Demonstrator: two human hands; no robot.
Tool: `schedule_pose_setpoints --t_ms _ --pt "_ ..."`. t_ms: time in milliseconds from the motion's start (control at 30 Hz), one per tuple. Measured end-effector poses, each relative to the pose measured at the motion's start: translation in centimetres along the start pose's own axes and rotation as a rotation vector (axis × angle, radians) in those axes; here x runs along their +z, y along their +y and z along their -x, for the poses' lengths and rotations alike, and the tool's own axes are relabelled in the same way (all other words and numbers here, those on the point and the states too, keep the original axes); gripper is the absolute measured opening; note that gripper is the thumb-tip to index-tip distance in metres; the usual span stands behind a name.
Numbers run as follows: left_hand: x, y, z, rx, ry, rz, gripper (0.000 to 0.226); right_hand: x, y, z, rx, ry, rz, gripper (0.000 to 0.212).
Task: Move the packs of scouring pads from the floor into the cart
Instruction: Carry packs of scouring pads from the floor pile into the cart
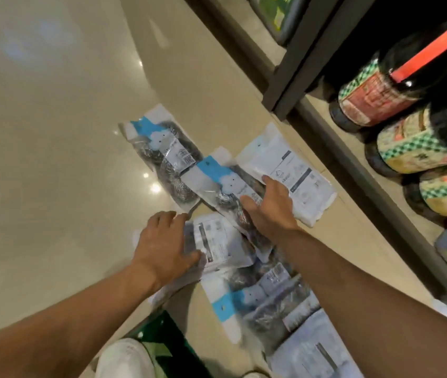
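Several clear packs of steel scouring pads lie scattered on the beige floor beside a shelf. My right hand (267, 205) grips the middle pack with a blue header (216, 181), thumb on one side and fingers on the other. My left hand (162, 241) holds a face-down pack with a white label (216, 244), thumb on top and fingers curled over its left edge. Another blue-header pack (162, 148) lies farther away. A white-backed pack (287, 170) lies to the right, against the shelf base. More packs (268, 301) lie under my right forearm. A green cart edge (159, 331) shows at the bottom.
A dark shelf unit (298, 77) runs along the right, holding large dark bottles (380, 96) with checked labels. A shiny beige tile floor (53, 132) spreads to the left. My white shoe (124, 358) is at the bottom beside the green cart.
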State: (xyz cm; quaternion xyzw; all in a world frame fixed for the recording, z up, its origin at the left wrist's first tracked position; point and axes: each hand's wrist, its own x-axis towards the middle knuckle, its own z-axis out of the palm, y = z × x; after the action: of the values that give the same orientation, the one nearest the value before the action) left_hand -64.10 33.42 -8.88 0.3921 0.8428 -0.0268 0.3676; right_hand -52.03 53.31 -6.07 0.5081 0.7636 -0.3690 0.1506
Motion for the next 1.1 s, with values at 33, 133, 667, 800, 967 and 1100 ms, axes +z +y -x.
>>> schedule_pose_setpoints --t_ms 33,133,667,800,967,1100 --pt "0.9 0.1 -0.3 0.008 0.003 -0.028 0.100 0.3 0.1 -0.9 0.028 -0.036 0.028 0.085" --pt "2.9 0.7 -1.5 0.017 -0.005 -0.028 0.109 1.0 0.8 -3.1 0.037 -0.090 0.111 0.104" --pt "-3.5 -0.6 6.1 -0.239 -0.130 0.198 0.065 -2.2 1.0 4.9 0.099 -0.156 -0.227 0.086" --pt "-9.1 0.4 13.7 -0.336 -0.061 0.613 0.060 -6.6 -0.8 12.7 0.173 -0.107 -0.421 0.089" --pt "-19.3 4.2 25.5 -0.313 -0.054 1.070 0.038 -15.4 -5.5 24.8 0.153 -0.112 -0.597 0.049" --pt "-28.3 7.6 34.8 -0.263 -0.030 1.248 0.036 -23.4 -9.7 34.9 0.121 -0.135 -0.734 0.034"
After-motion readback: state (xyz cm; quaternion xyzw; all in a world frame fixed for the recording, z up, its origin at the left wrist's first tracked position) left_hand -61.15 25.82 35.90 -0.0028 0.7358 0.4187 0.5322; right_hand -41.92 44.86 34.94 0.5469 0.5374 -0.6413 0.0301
